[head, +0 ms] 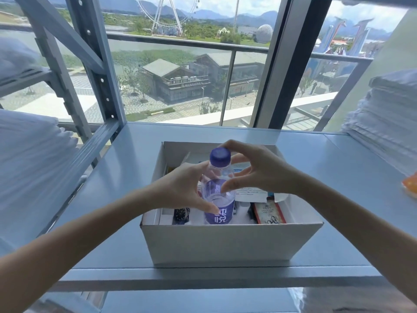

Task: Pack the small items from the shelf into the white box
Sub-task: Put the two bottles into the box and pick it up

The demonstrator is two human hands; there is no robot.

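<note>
Purple-capped bottle (220, 201) in white box (225, 242): your left hand (180, 186) grips at nine o'clock, right hand (259, 170) at three.

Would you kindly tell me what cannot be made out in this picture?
Head view: the base of the bottle, hidden behind the wall of the box.
Head view: items under the left hand and right hand, covered by them.
Head view: the orange thing, cut off by the right edge.
Head view: print on the red packet, too small.
</note>
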